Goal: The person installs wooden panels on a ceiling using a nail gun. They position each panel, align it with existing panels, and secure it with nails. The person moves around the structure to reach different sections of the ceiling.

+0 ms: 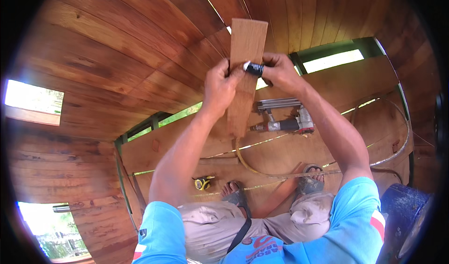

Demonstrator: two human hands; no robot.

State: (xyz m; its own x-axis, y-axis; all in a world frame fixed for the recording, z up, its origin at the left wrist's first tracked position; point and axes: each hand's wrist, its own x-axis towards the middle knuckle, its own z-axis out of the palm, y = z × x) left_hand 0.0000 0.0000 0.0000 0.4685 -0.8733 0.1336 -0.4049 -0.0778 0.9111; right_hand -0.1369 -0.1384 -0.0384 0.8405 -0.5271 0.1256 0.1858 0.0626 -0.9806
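A wooden board is up in front of the person, between both hands, above the plank platform. Its long axis runs close to straight away from the body, with the far end leaning slightly to the right and the near end pointing back toward the feet; a broad face is turned to the view. Whether the near end touches the platform, I cannot tell.

The left hand is clamped on the board's left edge, thumb toward the face. The right hand grips the opposite edge, its thumb, wrapped in a black band, lying across the face almost square to the long axis; its other fingers are partly hidden.

Right of the board, a nail gun lies on the platform, its body crosswise to the board and its narrow end pointing left. A hose loops around nearby. A yellow-and-black tape measure sits beside the left sandal.
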